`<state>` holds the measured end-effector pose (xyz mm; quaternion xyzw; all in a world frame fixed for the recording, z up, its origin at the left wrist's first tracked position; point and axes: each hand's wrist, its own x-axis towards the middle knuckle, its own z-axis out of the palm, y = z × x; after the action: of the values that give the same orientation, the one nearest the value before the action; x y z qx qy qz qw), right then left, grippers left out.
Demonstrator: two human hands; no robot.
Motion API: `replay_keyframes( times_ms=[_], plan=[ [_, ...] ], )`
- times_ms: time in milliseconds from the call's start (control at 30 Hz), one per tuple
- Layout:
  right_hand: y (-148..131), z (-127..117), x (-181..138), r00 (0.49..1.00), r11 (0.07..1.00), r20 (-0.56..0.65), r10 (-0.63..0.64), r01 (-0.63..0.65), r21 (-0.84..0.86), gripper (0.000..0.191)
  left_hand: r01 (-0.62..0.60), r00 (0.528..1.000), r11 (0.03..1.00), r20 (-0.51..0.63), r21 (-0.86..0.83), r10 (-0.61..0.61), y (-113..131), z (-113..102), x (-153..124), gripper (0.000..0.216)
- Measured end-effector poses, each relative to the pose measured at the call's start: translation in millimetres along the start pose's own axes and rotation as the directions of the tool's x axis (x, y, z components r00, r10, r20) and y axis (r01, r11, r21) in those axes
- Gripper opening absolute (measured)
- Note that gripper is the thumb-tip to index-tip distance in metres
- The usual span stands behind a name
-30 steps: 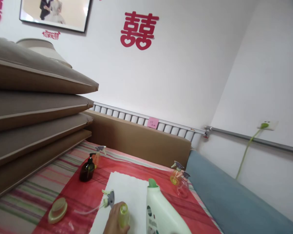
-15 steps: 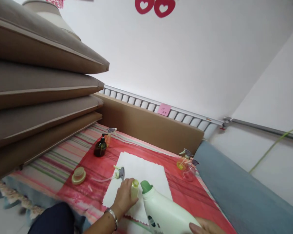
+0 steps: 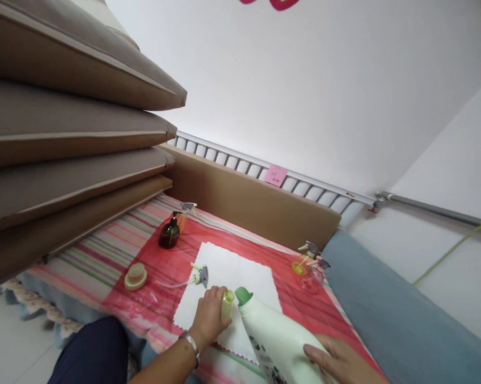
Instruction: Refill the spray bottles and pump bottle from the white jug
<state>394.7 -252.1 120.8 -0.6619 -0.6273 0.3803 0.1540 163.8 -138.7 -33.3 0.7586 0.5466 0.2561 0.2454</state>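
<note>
My left hand (image 3: 210, 319) is wrapped round a small yellow-green bottle (image 3: 227, 304) whose mouth is open. In my right hand (image 3: 336, 357) is a large pale green jug (image 3: 276, 330), tilted so that its green spout (image 3: 243, 296) points at the small bottle's mouth. A slight gap shows between spout and mouth; I cannot make out any liquid between them. Below lies a white scalloped-edge sheet (image 3: 240, 266). A loose spray nozzle (image 3: 200, 276) with its clear tube rests on the sheet's left part. A pale round cap (image 3: 135, 276) sits farther left.
Red plastic sheeting (image 3: 152, 261) covers part of a striped cloth (image 3: 96, 256). A dark pump bottle (image 3: 169, 233) and an orange spray bottle (image 3: 183, 220) stand at the back left, two spray bottles (image 3: 312, 274) at the right. Stacked cushions (image 3: 76, 128) rise on the left.
The camera view has shifted slightly, so more of the jug and of my right hand shows. Both hands keep their holds, with spout and small bottle still close together.
</note>
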Motion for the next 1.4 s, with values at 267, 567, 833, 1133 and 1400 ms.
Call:
replay_keyframes(
  times_ms=[267, 567, 833, 1133, 1400],
  plan=[
    [-5.4, -7.9, 11.3, 0.996, 0.989, 0.039, 0.084, -0.079, -0.123, 0.057, -0.014, 1.000, 1.000, 0.011, 0.014, 0.014, 1.0, -0.2, -1.4, 0.062],
    [-22.0, -15.4, 10.0, 0.993, 0.983, 0.045, 0.105, -0.097, -0.155, 0.051, -0.026, 1.000, 0.999, 0.005, 0.020, 0.026, 4.4, -1.3, -3.3, 0.060],
    [-21.8, -26.3, 14.2, 0.987, 0.980, 0.101, 0.128, -0.110, -0.163, 0.049, -0.031, 1.000, 0.999, -0.002, 0.040, 0.031, 5.2, 2.8, -2.6, 0.061],
    [-31.9, -27.6, 14.2, 0.983, 0.976, 0.089, 0.162, -0.146, -0.160, 0.044, -0.038, 0.999, 0.997, 0.006, 0.065, 0.037, 8.8, 2.6, -5.6, 0.060],
    [-40.2, -31.5, 11.6, 0.983, 0.968, 0.091, 0.162, -0.140, -0.207, 0.045, -0.058, 0.998, 0.996, 0.031, 0.068, 0.056, 11.9, -1.7, -6.0, 0.059]
  ],
)
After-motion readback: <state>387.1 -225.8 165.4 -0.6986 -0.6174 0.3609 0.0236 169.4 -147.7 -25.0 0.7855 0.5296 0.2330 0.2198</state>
